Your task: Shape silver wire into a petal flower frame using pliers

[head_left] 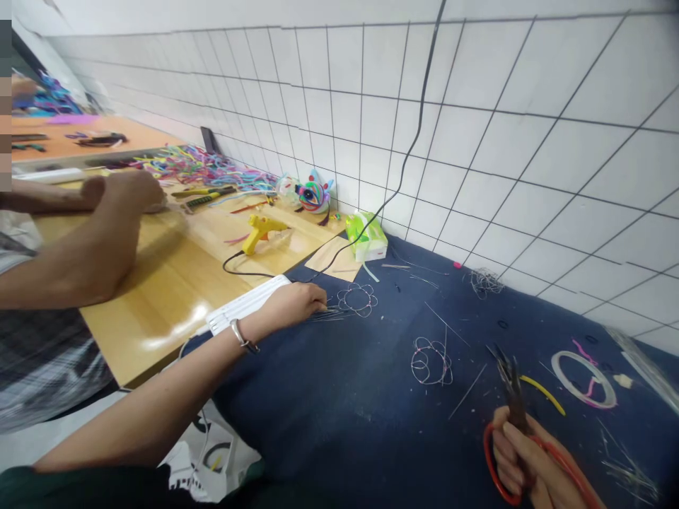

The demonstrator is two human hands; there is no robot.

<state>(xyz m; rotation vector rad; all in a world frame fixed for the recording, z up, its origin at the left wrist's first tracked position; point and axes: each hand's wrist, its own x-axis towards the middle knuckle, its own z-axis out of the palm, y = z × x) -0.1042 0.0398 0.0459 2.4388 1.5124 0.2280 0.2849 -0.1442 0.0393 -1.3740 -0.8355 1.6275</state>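
My left hand (297,302), with a silver bracelet at the wrist, reaches over the dark blue cloth. Its fingers are pinched at a bunch of thin metal wires (332,316). Just beyond lies a flower-shaped wire frame (356,300). My right hand (530,452) is wrapped round red-handled pliers (512,389), whose jaws point away from me and stand slightly apart above the cloth. A second looped wire frame (431,361) lies between my hands, with loose straight wires around it. Near the pliers rest a yellow strip (543,394) and a white ring-shaped coil (583,379).
A white power strip (247,304) lies beside my left forearm. On the wooden table (143,332) are a yellow glue gun (259,232) and colourful pipe cleaners (212,170). Another person's arm (100,240) extends there. A tissue pack (367,237) stands by the tiled wall; a black cable hangs down.
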